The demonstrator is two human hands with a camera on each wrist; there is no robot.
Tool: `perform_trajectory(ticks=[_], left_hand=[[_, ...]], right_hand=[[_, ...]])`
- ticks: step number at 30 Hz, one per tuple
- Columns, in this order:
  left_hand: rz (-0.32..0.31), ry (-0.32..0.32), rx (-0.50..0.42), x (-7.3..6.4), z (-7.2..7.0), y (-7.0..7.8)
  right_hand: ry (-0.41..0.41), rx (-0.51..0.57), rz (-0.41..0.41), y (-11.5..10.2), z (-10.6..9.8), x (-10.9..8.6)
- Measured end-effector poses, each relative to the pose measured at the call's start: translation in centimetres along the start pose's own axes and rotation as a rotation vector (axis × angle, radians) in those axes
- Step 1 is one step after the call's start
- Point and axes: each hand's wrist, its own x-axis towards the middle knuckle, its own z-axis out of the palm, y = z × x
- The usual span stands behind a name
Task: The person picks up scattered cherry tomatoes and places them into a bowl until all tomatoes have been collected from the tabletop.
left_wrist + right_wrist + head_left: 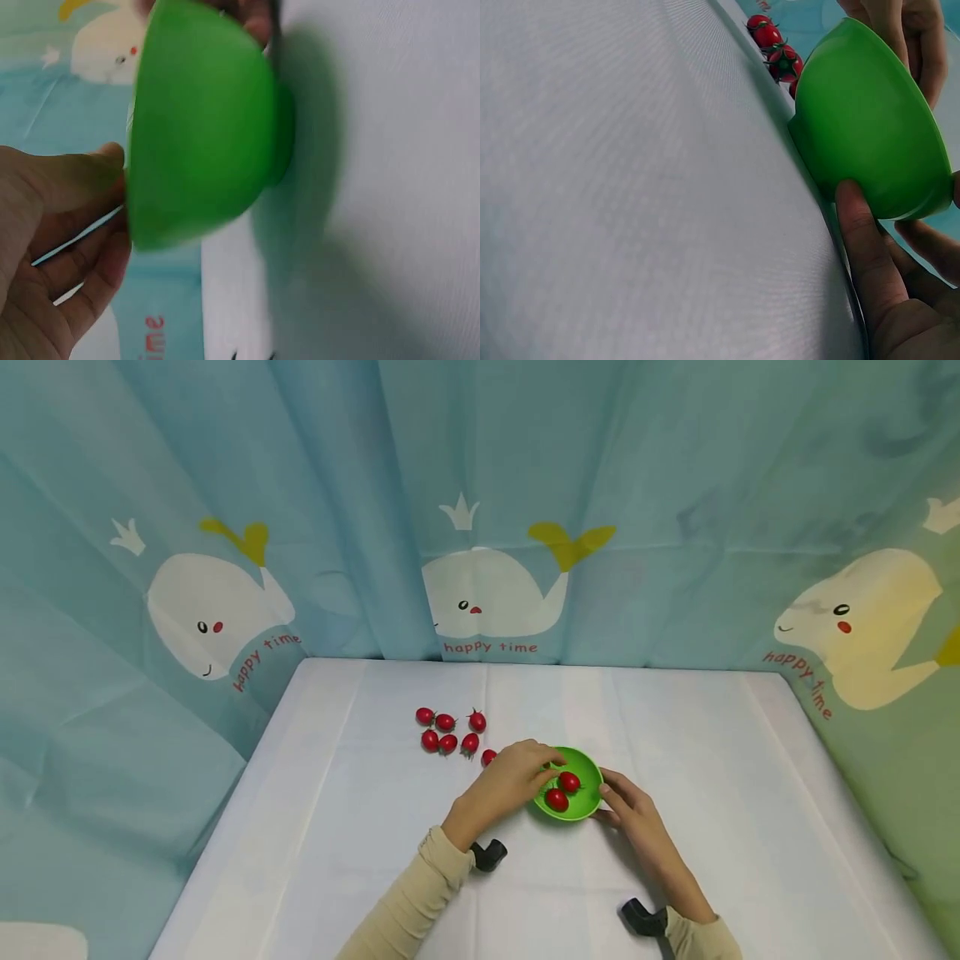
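Note:
A green bowl (585,802) stands on the white table with cherry tomatoes (557,799) inside. My right hand (633,818) holds the bowl's right side. In the right wrist view, one finger lies low against the bowl's outer wall (870,127). Over the opposite rim reaches my left hand (506,783), its thumb and fingers apart above the inside. The left wrist view shows those fingers (94,285) passing behind the rim of the bowl (199,127), where their tips are hidden. No tomato shows plainly between them.
Several loose cherry tomatoes (447,744) lie on the table (375,827) left of and beyond the bowl. One tomato (488,757) sits close beside the left hand. A blue curtain (337,527) with whale prints hangs behind the table's far edge.

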Motion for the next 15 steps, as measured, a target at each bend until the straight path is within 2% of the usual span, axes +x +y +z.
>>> perform_trajectory(ticks=[7,15], left_hand=[[-0.098,0.115,-0.170,-0.9,-2.2,-2.6],[-0.246,0.290,-0.229,-2.5,-5.0,-6.6]], right_hand=[[0.005,-0.003,0.025,-0.3,-0.1,0.1],[0.005,0.000,0.013,0.0,-0.1,0.2]])
